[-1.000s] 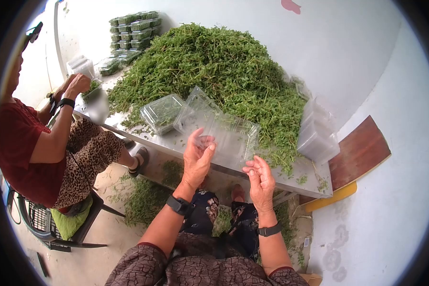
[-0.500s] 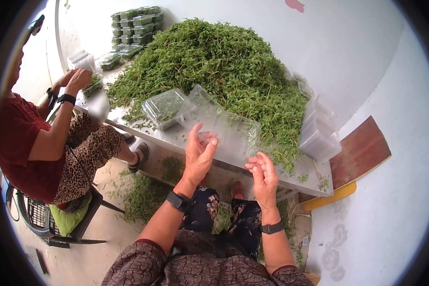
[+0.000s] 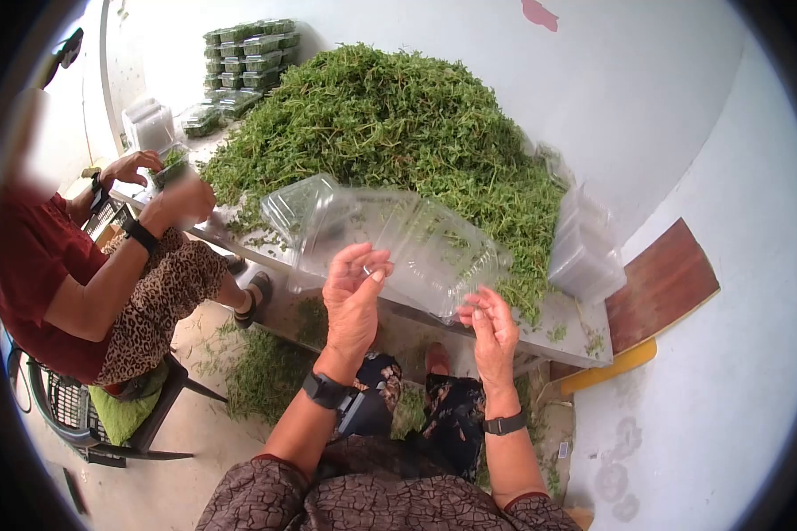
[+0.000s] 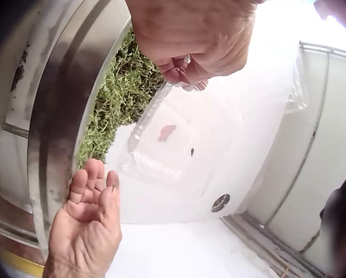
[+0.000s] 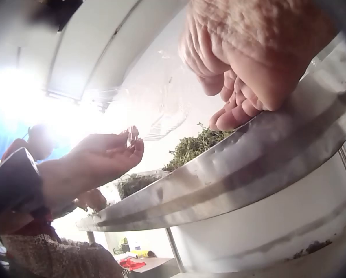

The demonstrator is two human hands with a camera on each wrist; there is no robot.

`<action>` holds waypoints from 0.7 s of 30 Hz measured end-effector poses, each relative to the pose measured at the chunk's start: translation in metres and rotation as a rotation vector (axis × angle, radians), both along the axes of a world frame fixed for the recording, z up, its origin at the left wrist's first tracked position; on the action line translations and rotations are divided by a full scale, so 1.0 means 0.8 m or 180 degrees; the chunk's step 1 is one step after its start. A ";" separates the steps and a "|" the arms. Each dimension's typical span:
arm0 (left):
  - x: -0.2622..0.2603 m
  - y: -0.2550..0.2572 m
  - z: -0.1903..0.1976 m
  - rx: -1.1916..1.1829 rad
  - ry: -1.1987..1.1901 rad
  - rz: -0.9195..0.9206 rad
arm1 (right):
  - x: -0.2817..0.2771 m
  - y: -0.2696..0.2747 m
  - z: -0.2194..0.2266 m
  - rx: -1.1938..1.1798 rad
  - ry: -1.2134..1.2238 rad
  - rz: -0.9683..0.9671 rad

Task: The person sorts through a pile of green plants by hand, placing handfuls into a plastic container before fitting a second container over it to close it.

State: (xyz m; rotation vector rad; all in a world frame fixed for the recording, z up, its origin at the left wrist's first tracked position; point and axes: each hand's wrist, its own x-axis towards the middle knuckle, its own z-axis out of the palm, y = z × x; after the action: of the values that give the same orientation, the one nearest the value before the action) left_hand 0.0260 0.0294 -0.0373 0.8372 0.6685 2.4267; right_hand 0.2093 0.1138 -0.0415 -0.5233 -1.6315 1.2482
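Observation:
My left hand (image 3: 354, 296) pinches the edge of an opened clear plastic clamshell container (image 3: 438, 252) between thumb and fingers. In the left wrist view, the ribbed container (image 4: 161, 165) hangs from those fingertips. My right hand (image 3: 489, 332) is at the container's right end in the head view, fingers loosely bent. The left wrist view shows this right hand (image 4: 86, 223) palm-up and apart from the container, holding nothing. Behind the opened clamshell, partly covered by it, a lidded clear box (image 3: 297, 208) sits on the table. A large heap of green leafy stems (image 3: 407, 124) lies just beyond.
A stack of empty clear containers (image 3: 586, 252) stands at the table's right end. Filled boxes (image 3: 250, 57) are piled at the back left. Another person (image 3: 80, 274) sits at the left, hands at a small container of greens. The metal table edge (image 5: 219, 185) runs before me.
The opened clamshell has come up and tilted, spreading wider across the table in view. My left hand has shifted slightly left with it. The seated person's nearer hand has dropped lower.

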 end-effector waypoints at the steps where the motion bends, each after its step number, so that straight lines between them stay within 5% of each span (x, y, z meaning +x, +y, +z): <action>1: -0.003 -0.002 0.000 0.0021 0.0005 0.0004 | 0.000 0.001 0.002 -0.0078 0.0053 0.0038; 13: -0.019 -0.031 0.026 0.1103 -0.0650 -0.0871 | 0.014 0.003 0.009 -0.0752 0.0418 0.0277; 21: -0.012 -0.036 0.018 0.1278 -0.0816 -0.1047 | 0.031 -0.026 0.062 0.0150 0.0569 -0.0021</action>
State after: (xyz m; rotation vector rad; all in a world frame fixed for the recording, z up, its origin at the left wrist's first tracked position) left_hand 0.0161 0.0010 -0.0230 0.6976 -0.0561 2.3316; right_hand 0.2340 0.0929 0.0078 -0.3764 -1.5036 1.2132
